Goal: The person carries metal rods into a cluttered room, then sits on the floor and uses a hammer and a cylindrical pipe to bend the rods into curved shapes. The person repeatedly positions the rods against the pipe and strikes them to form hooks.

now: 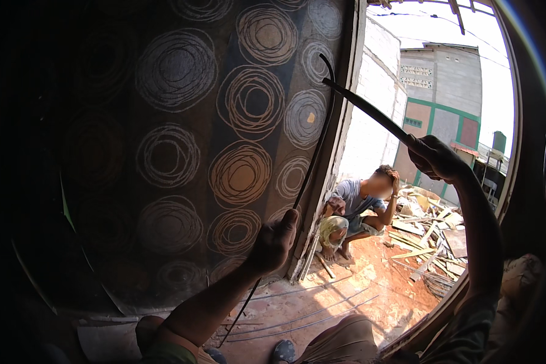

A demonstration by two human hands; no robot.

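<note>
Two bare hands work one long, thin dark rod (pixel 312 164) that rises in a curve along a circle-patterned mattress (pixel 224 121) stood on end by a doorway. The left hand (pixel 274 241) is closed around the rod low down; the right hand (pixel 435 158) is fisted on one flat dark blade (pixel 364 108), its tip near the rod's top. One other person (pixel 355 212) crouches outside beside scrap wood (pixel 428 233). The rod's lower end fades into shadow.

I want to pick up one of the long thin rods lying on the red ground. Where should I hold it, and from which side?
Grip a rod near its middle, from above: it lies flat, long and slender, so the ends would sag.
</note>
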